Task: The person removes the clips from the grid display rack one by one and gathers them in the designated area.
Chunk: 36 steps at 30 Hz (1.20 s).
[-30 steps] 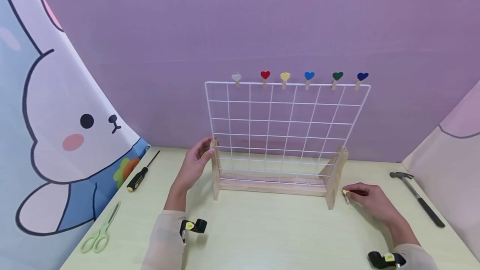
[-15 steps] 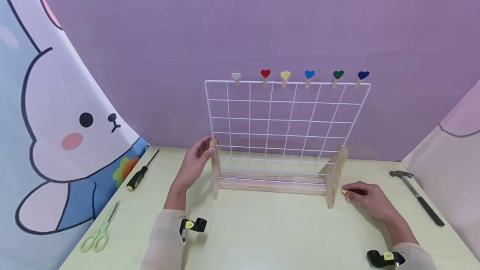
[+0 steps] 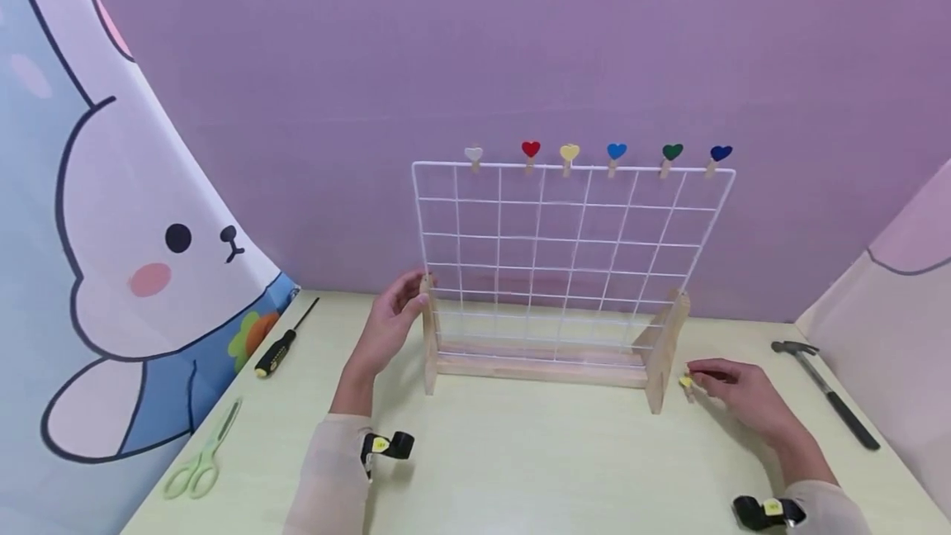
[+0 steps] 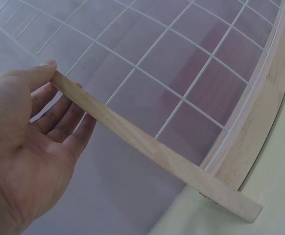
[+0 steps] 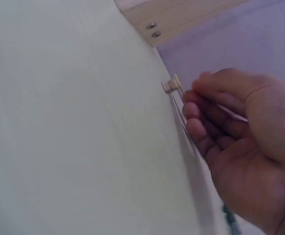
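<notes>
Right grip (image 3: 745, 400) pinches one yellow clip (image 3: 687, 385); left grip (image 3: 388, 322) holds rack (image 3: 542, 371) bearing six clips (image 3: 616, 153).

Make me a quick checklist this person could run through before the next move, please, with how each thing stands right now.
1. Left hand holding the left upright: ok, thumb and fingers are on its top end.
2. White grid standing in the wooden stand: ok.
3. Heart clips on the top bar: ok, six are there.
4. Even spacing: not ok, the red clip sits nearer its yellow neighbour than the white clip.
5. Right hand gripping the lower yellow clip: cannot tell, fingertips are right by it.
6. Hammer clear of the right hand: ok.
</notes>
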Available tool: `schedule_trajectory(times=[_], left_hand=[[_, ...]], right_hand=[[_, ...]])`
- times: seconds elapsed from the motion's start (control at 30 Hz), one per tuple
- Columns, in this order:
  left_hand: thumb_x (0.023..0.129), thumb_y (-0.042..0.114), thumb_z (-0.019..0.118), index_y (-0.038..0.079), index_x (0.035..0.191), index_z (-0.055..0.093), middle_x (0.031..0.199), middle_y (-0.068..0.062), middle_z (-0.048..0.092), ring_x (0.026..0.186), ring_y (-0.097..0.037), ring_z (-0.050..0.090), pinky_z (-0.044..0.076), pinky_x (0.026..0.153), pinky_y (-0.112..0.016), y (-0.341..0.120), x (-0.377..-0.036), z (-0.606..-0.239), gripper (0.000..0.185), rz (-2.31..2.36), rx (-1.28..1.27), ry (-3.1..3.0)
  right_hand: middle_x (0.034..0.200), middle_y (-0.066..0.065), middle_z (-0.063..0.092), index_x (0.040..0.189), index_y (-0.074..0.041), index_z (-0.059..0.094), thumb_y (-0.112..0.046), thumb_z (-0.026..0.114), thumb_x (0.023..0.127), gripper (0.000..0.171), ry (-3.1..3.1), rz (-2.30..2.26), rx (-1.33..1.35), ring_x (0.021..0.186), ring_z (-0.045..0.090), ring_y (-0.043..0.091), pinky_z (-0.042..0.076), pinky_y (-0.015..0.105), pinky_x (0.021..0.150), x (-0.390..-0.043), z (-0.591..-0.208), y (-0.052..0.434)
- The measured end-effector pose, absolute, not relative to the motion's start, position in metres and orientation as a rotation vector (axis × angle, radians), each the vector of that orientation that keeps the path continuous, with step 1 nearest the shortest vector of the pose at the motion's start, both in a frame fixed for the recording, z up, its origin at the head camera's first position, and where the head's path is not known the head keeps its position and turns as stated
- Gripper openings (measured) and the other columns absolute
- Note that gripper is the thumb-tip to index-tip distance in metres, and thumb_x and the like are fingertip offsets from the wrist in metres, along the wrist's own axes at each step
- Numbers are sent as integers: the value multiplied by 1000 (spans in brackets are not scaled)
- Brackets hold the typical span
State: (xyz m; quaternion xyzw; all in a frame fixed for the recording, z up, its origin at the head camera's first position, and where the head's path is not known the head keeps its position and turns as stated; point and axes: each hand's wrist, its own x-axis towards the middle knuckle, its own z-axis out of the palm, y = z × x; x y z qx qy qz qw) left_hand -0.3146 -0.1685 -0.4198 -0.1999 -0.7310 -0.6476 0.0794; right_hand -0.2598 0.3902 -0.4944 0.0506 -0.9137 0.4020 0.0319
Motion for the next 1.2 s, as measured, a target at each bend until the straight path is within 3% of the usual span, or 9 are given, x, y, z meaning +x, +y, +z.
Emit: schedule_trajectory(times=[0.23, 0.5, 0.63, 0.83, 1.07, 1.2], left_hand=[[106, 18, 59, 6, 148, 50, 147, -19, 58, 131, -20, 55, 50, 103, -14, -168, -315, -423, 45, -1926, -612, -2190], [107, 17, 57, 5, 149, 50, 148, -24, 56, 133, -28, 54, 50, 102, -13, -170, -316, -424, 45, -1925, -619, -2184], [107, 16, 57, 3, 149, 49, 149, -28, 54, 132, -28, 55, 50, 102, -14, -170, -316, -424, 46, -1945, -629, -2168], [106, 14, 58, 2, 148, 49, 147, -29, 55, 126, -20, 57, 51, 101, -15, -168, -316, -422, 45, -1964, -616, -2148], [106, 13, 58, -1, 148, 49, 145, -28, 56, 129, -32, 56, 51, 101, -15, -168, -317, -423, 46, -1951, -605, -2160], [106, 15, 59, 2, 148, 50, 145, -26, 57, 129, -29, 57, 51, 101, -15, -168, -318, -423, 46, -1946, -608, -2158]], right_hand=[[111, -31, 70, 132, -3, 67, -31, 63, 104, 40, -2734, 1173, 208, 95, 59, -19, 48, 7, 78, -258, -434, 407], [111, -44, 64, 139, -12, 64, -34, 63, 104, 41, -2620, 1192, 160, 103, 54, -25, 37, -1, 80, -252, -338, 413], [108, -42, 67, 135, -8, 67, -26, 66, 102, 37, -2483, 1221, 194, 103, 57, -24, 36, -2, 82, -254, -301, 406], [107, -29, 74, 127, -1, 70, -4, 66, 99, 29, -2292, 1286, 374, 101, 66, -15, 45, -1, 86, -259, -261, 396], [103, -17, 78, 123, 1, 72, 4, 65, 97, 27, -2110, 1411, 505, 94, 71, -6, 48, 2, 87, -266, -225, 385], [103, -1, 81, 118, 11, 71, 16, 60, 94, 27, -1884, 1662, 728, 90, 74, 5, 53, 8, 89, -272, -204, 380]])
